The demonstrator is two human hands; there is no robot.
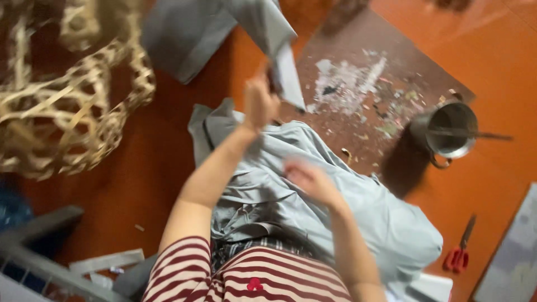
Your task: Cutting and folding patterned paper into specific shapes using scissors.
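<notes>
**Hand and Object Positions: Floor Work Area, Head View**

1. Far left: a woven cane basket frame (72, 95) lies on the orange floor (151, 168). A grey rail (39, 263) crosses the lower left corner.

2. Upper centre-left: a grey cloth (184, 33) lies folded on the floor, apart from the frame.

3. Left hand (260, 103): raised above the lap, fingers clenched around the lower end of a grey sheet (279, 50) that hangs lifted and tilted off the floor. The frame is blurred; the exact grip point cannot be told.

4. Right hand (310, 179): lower and to the right, resting over the pale grey fabric (358, 212) spread across the lap. Motion blur hides the fingers; whether they grasp the fabric or lie released cannot be told.

5. Centre right: a brown mat (358, 50) on the floor carries scattered paper scraps (347, 84).

6. Right: a metal pot (450, 128) stands at the mat's corner with a thin stick (481, 134) laid across its rim.

7. Far right: red-handled scissors (460, 251) lie on the floor, near a grey board (512, 257) at the frame edge.
</notes>
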